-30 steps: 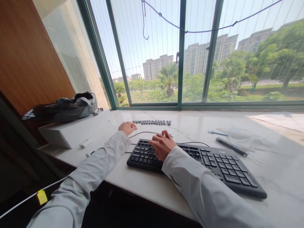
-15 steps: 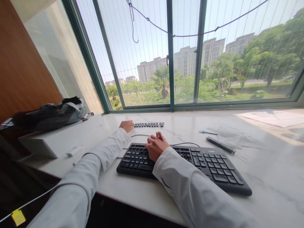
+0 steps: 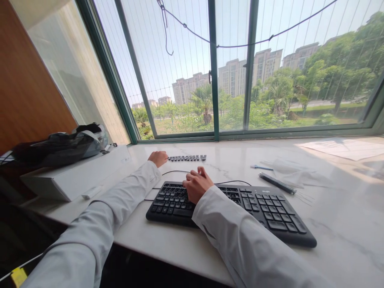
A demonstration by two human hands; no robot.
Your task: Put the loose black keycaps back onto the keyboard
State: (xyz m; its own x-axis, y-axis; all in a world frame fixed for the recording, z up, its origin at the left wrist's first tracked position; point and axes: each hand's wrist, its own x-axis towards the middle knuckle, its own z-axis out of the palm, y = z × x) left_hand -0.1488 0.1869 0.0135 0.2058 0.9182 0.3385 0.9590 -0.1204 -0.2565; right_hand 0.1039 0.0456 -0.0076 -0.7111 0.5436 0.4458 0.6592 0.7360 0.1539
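A black keyboard (image 3: 288,214) lies along the front of the counter, and some keys in its upper rows look bare of their caps. Loose black keycaps (image 3: 187,158) stand in short rows behind it. My left hand (image 3: 158,159) is at the left end of those rows, its fingers bent together and down; whatever they pinch is hidden. Over the upper left part of the keyboard, my right hand (image 3: 198,185) has its fingers curled in, with a tiny bright bit at the fingertips too small to name.
A white box (image 3: 73,176) with a dark bag (image 3: 60,146) on top stands at the left. To the right lie a blue-tipped thin stick (image 3: 262,167), a dark pen-like tool (image 3: 277,183) and clear plastic bags (image 3: 292,170). A window (image 3: 214,72) rises behind the white counter (image 3: 339,216).
My left forearm has shifted left and my left hand has drawn very slightly left and up. My right hand stays in place over the keyboard. The whole view has slid slightly.
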